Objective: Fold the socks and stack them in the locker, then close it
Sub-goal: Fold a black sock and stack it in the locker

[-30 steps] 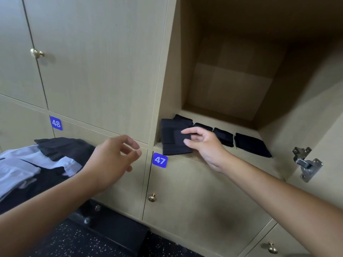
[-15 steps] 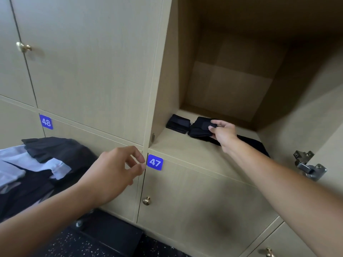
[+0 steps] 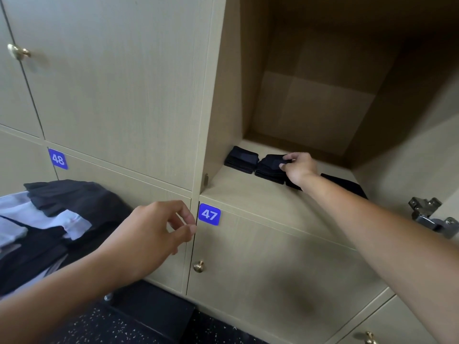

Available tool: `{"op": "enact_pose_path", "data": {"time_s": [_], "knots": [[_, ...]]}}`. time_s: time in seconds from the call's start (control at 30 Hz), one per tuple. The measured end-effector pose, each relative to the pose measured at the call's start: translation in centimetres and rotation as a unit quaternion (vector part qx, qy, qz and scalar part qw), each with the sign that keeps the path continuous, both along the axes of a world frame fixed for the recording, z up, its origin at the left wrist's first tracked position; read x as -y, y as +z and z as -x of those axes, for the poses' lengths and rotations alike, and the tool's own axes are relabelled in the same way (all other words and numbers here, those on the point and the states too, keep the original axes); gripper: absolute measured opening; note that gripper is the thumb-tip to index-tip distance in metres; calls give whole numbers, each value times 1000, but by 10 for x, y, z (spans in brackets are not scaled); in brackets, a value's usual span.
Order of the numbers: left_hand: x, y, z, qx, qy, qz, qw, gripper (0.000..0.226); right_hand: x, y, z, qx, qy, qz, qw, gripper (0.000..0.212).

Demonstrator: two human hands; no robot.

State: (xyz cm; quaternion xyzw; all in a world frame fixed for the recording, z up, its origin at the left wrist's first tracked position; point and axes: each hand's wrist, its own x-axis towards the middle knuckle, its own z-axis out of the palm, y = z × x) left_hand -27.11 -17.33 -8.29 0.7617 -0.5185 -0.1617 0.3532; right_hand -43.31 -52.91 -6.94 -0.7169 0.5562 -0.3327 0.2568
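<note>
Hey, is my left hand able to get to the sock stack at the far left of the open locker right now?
Probably yes. The left hand holds nothing, and the shelf in front of the leftmost sock stack is bare. The right hand is on the neighbouring stack, not this one.

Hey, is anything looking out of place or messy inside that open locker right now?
Mostly tidy. Two stacks of folded socks sit side by side at the back: the left stack, and the middle stack, which the right hand grips. The one oddity is a dark sock lying flat to the right, partly hidden under the forearm, not yet stacked.
</note>
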Motion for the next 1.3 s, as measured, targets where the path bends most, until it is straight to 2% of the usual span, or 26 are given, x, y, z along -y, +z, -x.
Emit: {"op": "enact_pose_path", "data": {"time_s": [0.13,0.27,0.4,0.57,0.7,0.83,0.9,1.03,1.3], "knots": [[0,-1,1,-4,-5,0,1000,9,-1,-4,3,-177,11,62,982,32],[-2,1,2,2,-6,-6,1000,9,-1,0,6,-258,31,76,963,31],[-10,2,-3,7,-12,-20,1000,10,-10,0,8,-233,41,134,962,22],[-32,5,-13,8,0,-30,1000,11,-27,-2,8,-212,145,146,956,21],[-50,5,-23,18,12,-42,999,12,-39,-5,6,-265,152,146,941,35],[-61,3,-30,16,19,-42,999,11,-39,-2,1,-265,185,136,937,56],[-63,3,-33,18,20,-42,999,11,-34,1,-2,-287,203,112,930,59],[-62,2,-38,23,22,-41,999,10,-30,2,-4,-312,205,119,920,49],[-52,1,-29,30,8,-54,998,11,-23,-2,1,-260,190,137,937,37]]}}
